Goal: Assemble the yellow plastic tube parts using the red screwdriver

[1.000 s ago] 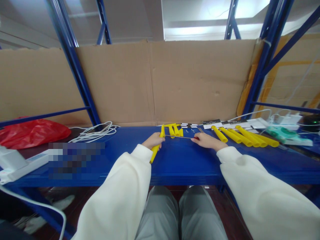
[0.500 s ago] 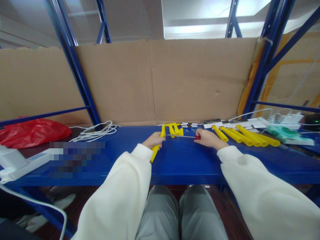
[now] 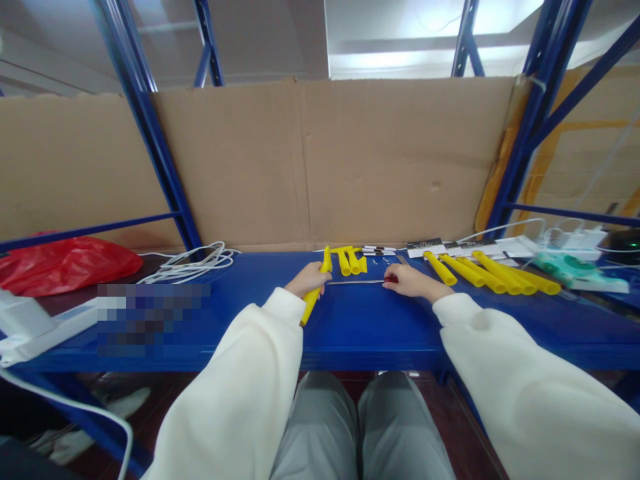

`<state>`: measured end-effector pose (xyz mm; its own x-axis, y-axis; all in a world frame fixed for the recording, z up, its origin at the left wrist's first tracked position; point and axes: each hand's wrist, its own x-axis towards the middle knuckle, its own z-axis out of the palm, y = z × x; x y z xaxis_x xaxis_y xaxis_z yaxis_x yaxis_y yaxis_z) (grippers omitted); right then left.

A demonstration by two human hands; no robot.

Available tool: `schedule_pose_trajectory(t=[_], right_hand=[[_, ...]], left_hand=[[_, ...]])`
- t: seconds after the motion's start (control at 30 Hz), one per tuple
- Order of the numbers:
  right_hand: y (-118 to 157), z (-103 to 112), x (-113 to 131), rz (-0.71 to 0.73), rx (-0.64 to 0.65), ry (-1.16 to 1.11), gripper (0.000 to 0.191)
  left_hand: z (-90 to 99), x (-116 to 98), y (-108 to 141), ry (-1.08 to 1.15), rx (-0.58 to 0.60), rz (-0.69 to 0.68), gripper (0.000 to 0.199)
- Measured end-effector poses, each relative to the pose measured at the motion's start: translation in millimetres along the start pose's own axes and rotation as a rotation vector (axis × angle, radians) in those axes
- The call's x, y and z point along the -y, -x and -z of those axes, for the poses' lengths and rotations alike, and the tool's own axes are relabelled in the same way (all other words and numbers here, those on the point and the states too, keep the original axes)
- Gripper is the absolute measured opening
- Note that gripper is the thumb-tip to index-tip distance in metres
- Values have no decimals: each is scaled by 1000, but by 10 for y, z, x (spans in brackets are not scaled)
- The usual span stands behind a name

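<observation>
Before the cardboard panel [image 3: 390, 147], we record a blue worktop [image 3: 370, 327] with two bare hands working above it. Our left hand [image 3: 306, 281] is in front of the panel's middle, its grip closed around a yellow piece [image 3: 311, 305], which slants with its upper end towards the panel. Our right hand [image 3: 411, 280], in front of the panel and to the right of its middle, has its grip closed on a thin metal tool with a red handle [image 3: 357, 283]. We note the tool's shaft pointing left, its end close to our left fingers; we cannot tell whether it touches the yellow piece.

Near the foot of the panel, just right of its middle, we find short yellow parts [image 3: 346, 263] and, beside them, black-and-white strips [image 3: 379, 251]. Towards the panel's right end lie longer yellow tubes [image 3: 493, 273], side by side, their far ends by printed sheets [image 3: 425, 247]. Beyond that end we see a green-and-white packet [image 3: 567, 267]. Near the panel's left part we list a coil of white cable [image 3: 195, 263] and, farther left, red plastic sheeting [image 3: 80, 263].
</observation>
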<state>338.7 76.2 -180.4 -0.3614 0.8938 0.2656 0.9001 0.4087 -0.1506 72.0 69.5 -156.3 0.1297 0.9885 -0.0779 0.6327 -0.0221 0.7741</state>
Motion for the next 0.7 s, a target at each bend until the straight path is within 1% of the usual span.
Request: schedule_pose_trajectory(t=[0.1, 0.17, 0.3, 0.4, 0.5, 0.6, 0.7], right_hand=[[-53, -46, 48, 14, -27, 11, 11], [-104, -62, 131, 25, -70, 14, 17], [-279, -81, 424, 81, -140, -46, 22], [-467, -122, 673, 84, -138, -105, 21], [-641, -186, 838, 64, -120, -161, 23], [-744, -255, 884, 38, -145, -214, 24], [-764, -307, 858, 42, -179, -258, 22]], left_hand=[[-4, 1, -6, 11, -2, -20, 23], [-8, -7, 0, 21, -3, -39, 23], [-13, -32, 25, 27, -8, -66, 25], [-14, -30, 20, 33, -15, -97, 26], [-18, -5, -9, 38, -12, -134, 28], [-26, 17, -31, 33, -11, -157, 30], [-35, 22, -29, 32, -9, -177, 32]])
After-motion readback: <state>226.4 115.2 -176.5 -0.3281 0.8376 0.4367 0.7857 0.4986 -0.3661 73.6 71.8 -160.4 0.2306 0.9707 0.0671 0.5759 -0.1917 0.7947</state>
